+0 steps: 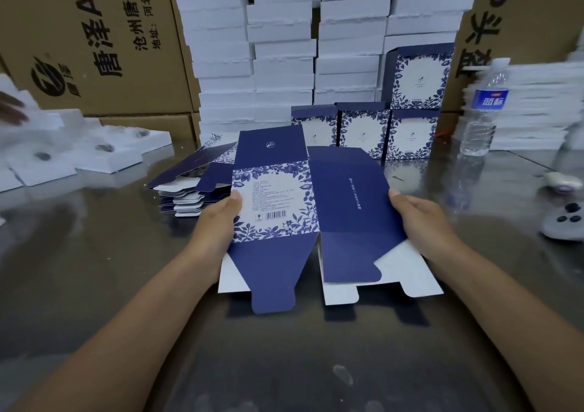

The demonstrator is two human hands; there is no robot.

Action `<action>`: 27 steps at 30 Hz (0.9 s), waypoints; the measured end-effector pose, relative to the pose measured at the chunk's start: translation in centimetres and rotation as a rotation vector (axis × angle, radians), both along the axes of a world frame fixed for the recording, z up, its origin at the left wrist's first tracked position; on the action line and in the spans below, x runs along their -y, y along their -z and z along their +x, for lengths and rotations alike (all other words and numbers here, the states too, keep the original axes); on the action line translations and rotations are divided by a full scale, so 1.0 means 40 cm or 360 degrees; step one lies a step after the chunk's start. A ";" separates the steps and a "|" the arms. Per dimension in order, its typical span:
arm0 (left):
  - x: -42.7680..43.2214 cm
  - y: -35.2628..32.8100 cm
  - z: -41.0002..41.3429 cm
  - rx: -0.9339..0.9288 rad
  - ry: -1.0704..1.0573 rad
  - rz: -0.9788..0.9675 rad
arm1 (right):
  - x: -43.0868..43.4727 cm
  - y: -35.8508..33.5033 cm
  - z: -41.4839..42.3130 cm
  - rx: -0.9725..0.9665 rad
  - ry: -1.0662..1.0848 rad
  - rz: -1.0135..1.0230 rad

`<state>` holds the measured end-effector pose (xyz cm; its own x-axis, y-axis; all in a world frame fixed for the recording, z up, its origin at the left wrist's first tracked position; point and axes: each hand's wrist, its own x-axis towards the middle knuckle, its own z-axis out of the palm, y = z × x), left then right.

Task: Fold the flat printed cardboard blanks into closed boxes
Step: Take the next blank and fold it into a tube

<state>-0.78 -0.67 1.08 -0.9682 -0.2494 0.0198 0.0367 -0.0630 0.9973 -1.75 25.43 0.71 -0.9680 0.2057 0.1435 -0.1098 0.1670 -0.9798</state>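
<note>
Item held: one flat navy-and-floral cardboard blank (303,209), at centre of view, lifted just above the reflective grey metal table (94,269) and still unfolded. Its left panel carries a white field with small print and a barcode inside a blue leaf border; its right panel is plain navy with one line of white text. Navy flaps point toward the person, with white inner card showing beneath them. Left hand (218,218): pinches the blank's left edge, thumb laid on the printed face, fingers hidden behind the card. Right hand (420,218): pinches the right edge likewise, thumb on top, fingers underneath and out of sight. Stock: a fanned stack of flat navy blanks (186,190) lies on the table just behind and left of the held one. Finished goods: three upright navy-and-floral boxes (363,133) stand in a row behind the blank, touching side by side, with a fourth matching box (417,78) set on the rightmost. Backdrop: tall columns of white trays (284,48), flanked by brown corrugated cartons (94,41) bearing black lettering. Sundries: a clear plastic water bottle with a blue label (483,108) upright at right; a white handheld device with dark buttons (565,218) near the right edge; white trays holding dark items (104,152) at left, blurred.
</note>
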 end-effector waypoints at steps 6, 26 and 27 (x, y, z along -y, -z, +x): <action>0.003 -0.002 -0.003 0.0035 -0.0008 0.0117 | -0.001 -0.001 0.001 0.0017 0.0032 0.0183; -0.005 0.007 -0.005 -0.0030 -0.0030 0.0012 | -0.004 -0.004 0.004 0.0076 0.0025 -0.0063; -0.005 0.006 -0.005 -0.0020 -0.0032 0.0026 | -0.004 -0.004 0.004 0.0073 0.0043 -0.0066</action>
